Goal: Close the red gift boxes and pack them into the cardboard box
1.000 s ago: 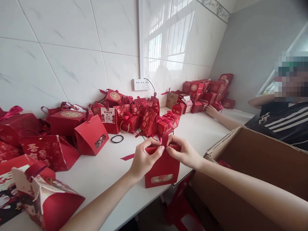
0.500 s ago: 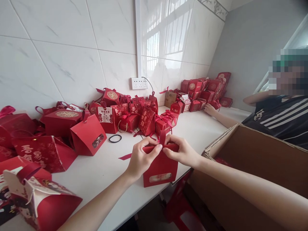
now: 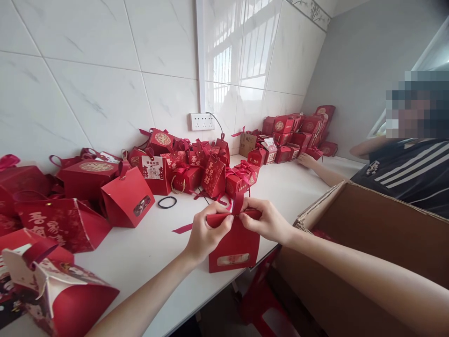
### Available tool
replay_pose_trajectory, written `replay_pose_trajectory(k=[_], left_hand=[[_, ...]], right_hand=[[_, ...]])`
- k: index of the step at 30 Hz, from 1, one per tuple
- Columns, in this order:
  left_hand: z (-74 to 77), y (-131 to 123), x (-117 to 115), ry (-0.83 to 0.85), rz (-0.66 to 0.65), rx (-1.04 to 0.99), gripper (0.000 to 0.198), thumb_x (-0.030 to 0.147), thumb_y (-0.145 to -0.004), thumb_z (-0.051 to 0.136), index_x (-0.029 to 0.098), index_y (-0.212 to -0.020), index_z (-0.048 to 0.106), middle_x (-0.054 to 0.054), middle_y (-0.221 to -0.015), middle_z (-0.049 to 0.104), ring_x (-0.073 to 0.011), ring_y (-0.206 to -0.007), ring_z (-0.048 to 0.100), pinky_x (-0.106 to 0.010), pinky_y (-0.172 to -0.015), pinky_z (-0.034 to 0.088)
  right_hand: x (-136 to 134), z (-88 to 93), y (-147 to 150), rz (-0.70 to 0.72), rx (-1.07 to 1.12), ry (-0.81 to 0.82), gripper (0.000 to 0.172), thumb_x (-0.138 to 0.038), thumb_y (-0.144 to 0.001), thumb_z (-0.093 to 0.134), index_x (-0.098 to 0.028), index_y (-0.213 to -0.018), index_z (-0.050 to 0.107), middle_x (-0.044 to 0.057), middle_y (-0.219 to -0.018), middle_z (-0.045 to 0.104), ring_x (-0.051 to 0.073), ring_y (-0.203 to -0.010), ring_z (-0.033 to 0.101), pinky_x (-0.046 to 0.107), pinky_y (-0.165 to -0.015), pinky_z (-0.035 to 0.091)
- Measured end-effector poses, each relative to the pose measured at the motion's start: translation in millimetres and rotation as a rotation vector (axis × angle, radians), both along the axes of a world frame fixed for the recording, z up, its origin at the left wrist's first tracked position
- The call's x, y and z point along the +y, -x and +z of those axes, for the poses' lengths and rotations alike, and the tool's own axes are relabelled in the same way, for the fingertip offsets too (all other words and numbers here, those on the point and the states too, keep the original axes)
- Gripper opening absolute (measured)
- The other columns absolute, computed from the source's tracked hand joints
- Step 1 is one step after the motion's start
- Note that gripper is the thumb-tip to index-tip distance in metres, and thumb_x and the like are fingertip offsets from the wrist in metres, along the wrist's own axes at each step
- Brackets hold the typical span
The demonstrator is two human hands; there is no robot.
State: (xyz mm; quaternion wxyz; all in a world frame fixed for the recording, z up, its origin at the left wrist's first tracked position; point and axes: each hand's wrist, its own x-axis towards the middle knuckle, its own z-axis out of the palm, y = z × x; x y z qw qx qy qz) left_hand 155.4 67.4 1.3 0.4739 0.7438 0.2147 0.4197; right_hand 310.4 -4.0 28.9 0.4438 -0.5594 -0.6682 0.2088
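A red paper gift box (image 3: 234,243) with a small oval window low on its front stands upright at the table's near edge. My left hand (image 3: 209,229) pinches the left part of its top edge between thumb and fingers. On the other side of the ribbon loop, my right hand (image 3: 264,220) grips the same top edge, thumb in front and fingers behind. The dark red ribbon loop (image 3: 237,204) rises from the top between both hands. A loose ribbon tail (image 3: 182,229) sticks out to the left behind my left hand.
Red gift boxes crowd the table (image 3: 154,276) on the left (image 3: 87,180), along the wall (image 3: 187,178) and at the far right (image 3: 283,125). A black ring (image 3: 167,202) lies mid-table. An open cardboard carton (image 3: 315,206) stands right, above a red stool (image 3: 261,299). Another person (image 3: 396,164) sits beyond.
My left thumb has slid slightly left and down along the box's top edge, away from the ribbon loop. Both hands still hold the box in the same place.
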Motion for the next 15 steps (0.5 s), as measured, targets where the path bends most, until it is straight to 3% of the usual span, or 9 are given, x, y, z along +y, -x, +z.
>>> replay_pose_trajectory(k=[2, 4, 8, 12, 15], left_hand=[[-7.3, 2.2, 4.5, 0.054, -0.043, -0.043, 0.018, 0.036, -0.08, 0.051, 0.019, -0.077, 0.054, 0.001, -0.068, 0.056, -0.0126, -0.062, 0.054, -0.023, -0.057, 0.045], [-20.6, 5.1, 11.1, 0.094, -0.081, -0.13, 0.025, 0.039, -0.08, 0.049, 0.02, -0.095, 0.051, -0.003, -0.085, 0.061, -0.0165, -0.076, 0.059, -0.027, -0.067, 0.049], [-47.0, 7.6, 18.4, 0.16, -0.122, -0.15, 0.055, 0.038, -0.076, 0.057, 0.021, -0.124, 0.037, -0.011, -0.127, 0.05, -0.0247, -0.119, 0.047, -0.037, -0.097, 0.041], [-52.4, 5.1, 10.1, 0.266, -0.119, -0.134, 0.057, 0.039, -0.078, 0.057, 0.022, -0.128, 0.035, -0.012, -0.13, 0.048, -0.0244, -0.117, 0.051, -0.037, -0.095, 0.045], [-51.7, 5.4, 5.2, 0.122, 0.021, -0.156, 0.066, 0.033, -0.076, 0.06, 0.023, -0.133, 0.028, -0.012, -0.127, 0.05, -0.0243, -0.116, 0.051, -0.038, -0.095, 0.045]], right_hand=[[1.6, -0.1, -1.7, -0.041, 0.028, -0.002, 0.009, -0.025, -0.072, 0.056, -0.018, -0.066, 0.056, -0.003, -0.058, 0.052, 0.01, -0.054, 0.042, 0.022, -0.051, 0.034], [5.6, 0.1, -7.4, -0.132, 0.153, -0.028, 0.014, -0.031, -0.073, 0.058, -0.018, -0.066, 0.057, -0.002, -0.061, 0.054, 0.011, -0.056, 0.046, 0.022, -0.052, 0.035], [17.4, 0.2, -26.2, -0.302, 0.722, -0.062, 0.025, -0.043, -0.067, 0.068, -0.02, -0.07, 0.058, -0.001, -0.069, 0.06, 0.014, -0.062, 0.052, 0.023, -0.054, 0.041], [24.7, -3.6, -37.4, -0.27, 1.046, 0.01, 0.027, -0.039, -0.061, 0.076, -0.021, -0.073, 0.06, -0.002, -0.072, 0.061, 0.013, -0.065, 0.054, 0.022, -0.058, 0.045], [27.0, -8.4, -37.8, -0.2, 1.069, -0.007, 0.026, -0.038, -0.062, 0.077, -0.021, -0.073, 0.061, -0.002, -0.074, 0.061, 0.011, -0.067, 0.054, 0.022, -0.062, 0.047]])
